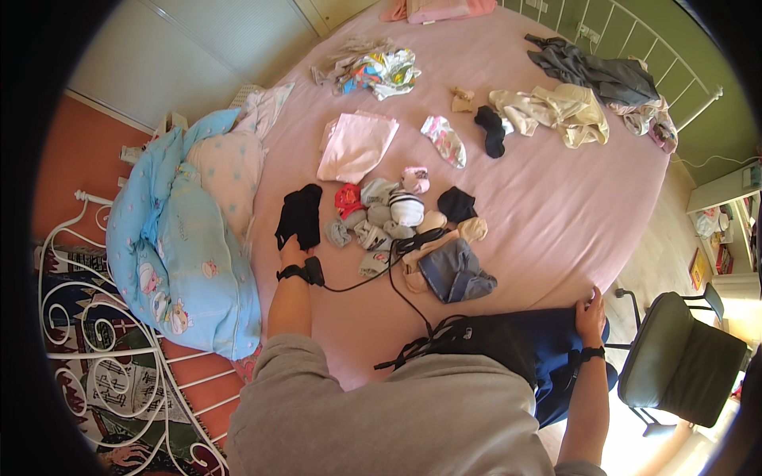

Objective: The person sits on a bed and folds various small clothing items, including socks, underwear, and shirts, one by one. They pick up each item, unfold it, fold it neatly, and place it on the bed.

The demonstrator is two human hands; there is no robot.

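Note:
My left hand touches the near edge of a folded black garment on the bed; whether the fingers pinch the cloth is hard to see. Beside it lies a cluster of rolled socks, among them a red one, a striped white one and a pink one. A folded black cloth and a folded grey-blue garment are right of the cluster. My right hand rests on my knee in dark blue trousers, holding nothing. A black cable runs from the left wristband across the bed.
A blue quilt is bunched at the left by a white metal bed frame. Folded pink cloth, a patterned sock, black socks, beige trousers and dark grey clothing lie farther off. An office chair stands right.

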